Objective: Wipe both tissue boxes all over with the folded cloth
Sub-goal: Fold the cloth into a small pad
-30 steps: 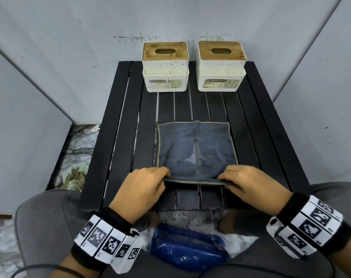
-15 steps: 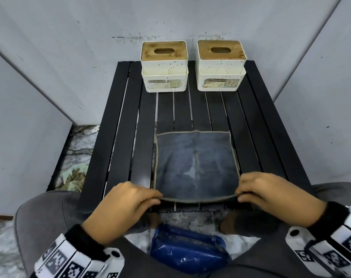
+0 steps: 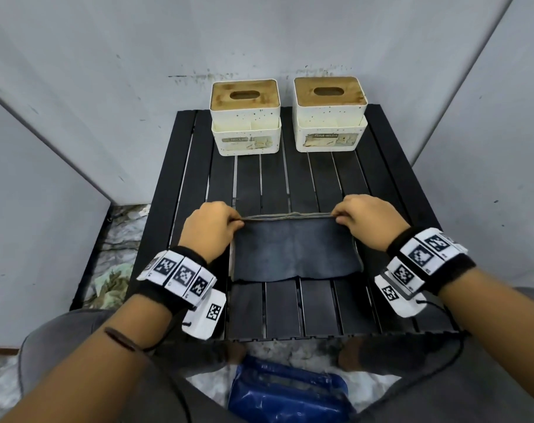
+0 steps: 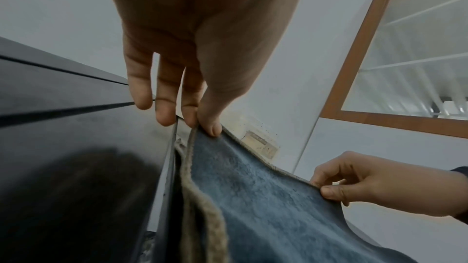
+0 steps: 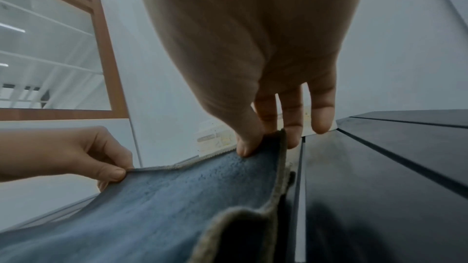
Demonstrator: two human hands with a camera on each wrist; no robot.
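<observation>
Grey walls (image 3: 107, 87), black slatted table (image 3: 320, 312)

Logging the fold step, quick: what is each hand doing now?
Left hand: pinching the cloth's far left corner.
Right hand: pinching the cloth's far right corner.

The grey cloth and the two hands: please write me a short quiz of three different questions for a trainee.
1. True or false: the left hand and the right hand each pinch a far corner of the grey cloth.
2. Where do the two tissue boxes stand? A) at the far edge of the black slatted table B) on the cloth C) on the floor
3. Fill in: the cloth lies folded in ____.

Key: 1 true; 2 A; 3 half.
</observation>
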